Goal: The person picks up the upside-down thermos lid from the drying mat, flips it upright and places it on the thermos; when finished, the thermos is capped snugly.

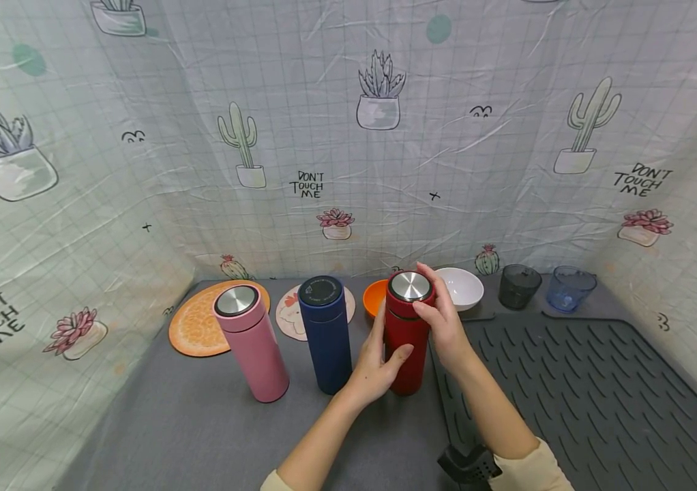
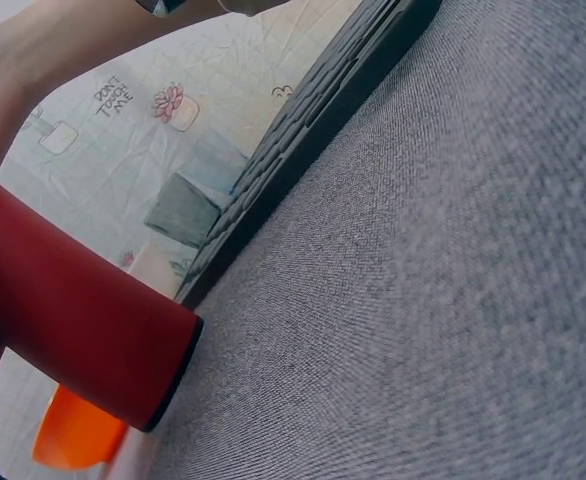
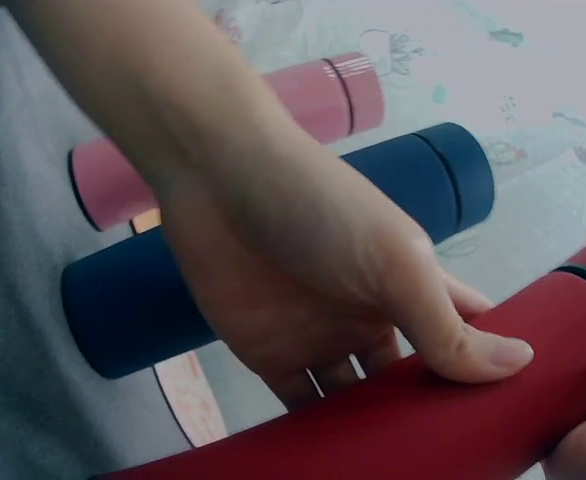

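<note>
A red thermos with a silver-topped lid stands upright on the grey cloth. My left hand holds its body, the thumb across the front. Up at the lid, my right hand grips the thermos, fingers behind and thumb in front. In the right wrist view the left hand is wrapped on the red body, and the lid edge shows a dark ring. Just left stands a dark blue thermos, and further left a pink thermos, both upright with lids on.
Behind the thermoses lie an orange-slice placemat and a round pale mat. An orange bowl, white bowl, dark glass and blue glass line the back. A ribbed black mat covers the right side.
</note>
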Demonstrator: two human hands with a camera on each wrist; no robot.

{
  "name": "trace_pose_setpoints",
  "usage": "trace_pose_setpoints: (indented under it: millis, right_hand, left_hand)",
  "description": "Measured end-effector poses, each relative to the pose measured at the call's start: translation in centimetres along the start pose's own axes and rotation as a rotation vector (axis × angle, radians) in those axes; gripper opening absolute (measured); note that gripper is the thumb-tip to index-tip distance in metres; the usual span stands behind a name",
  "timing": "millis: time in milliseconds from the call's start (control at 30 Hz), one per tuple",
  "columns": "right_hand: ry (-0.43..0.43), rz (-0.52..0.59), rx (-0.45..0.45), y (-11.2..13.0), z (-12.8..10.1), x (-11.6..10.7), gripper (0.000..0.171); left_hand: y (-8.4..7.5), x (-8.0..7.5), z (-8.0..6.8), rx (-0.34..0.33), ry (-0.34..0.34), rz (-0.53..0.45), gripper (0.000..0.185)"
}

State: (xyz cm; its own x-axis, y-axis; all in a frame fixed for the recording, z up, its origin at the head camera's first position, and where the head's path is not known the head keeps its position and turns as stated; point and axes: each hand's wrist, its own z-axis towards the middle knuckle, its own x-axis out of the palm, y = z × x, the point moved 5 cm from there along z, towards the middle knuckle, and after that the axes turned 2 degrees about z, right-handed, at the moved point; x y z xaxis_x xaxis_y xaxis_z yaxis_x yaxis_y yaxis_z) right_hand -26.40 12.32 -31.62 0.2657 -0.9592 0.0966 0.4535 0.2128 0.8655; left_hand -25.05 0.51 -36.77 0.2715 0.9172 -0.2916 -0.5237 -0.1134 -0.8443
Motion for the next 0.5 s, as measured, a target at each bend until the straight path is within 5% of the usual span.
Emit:
trace_pose_setpoints:
  millis: [267,500]
  right_hand:
    - [-0.056,0.021,-0.038,-0.1,0.0,-0.2,0.055]
    - [0.019,0.017,0.011,0.0,0.0,-0.1,0.055]
  left_hand:
    - [2.1,0.3,0.1,0.012,-0.019,0.010,0.077]
    - [-1.5,-0.2,-0.1,-0.025,0.010,-0.012,0.078]
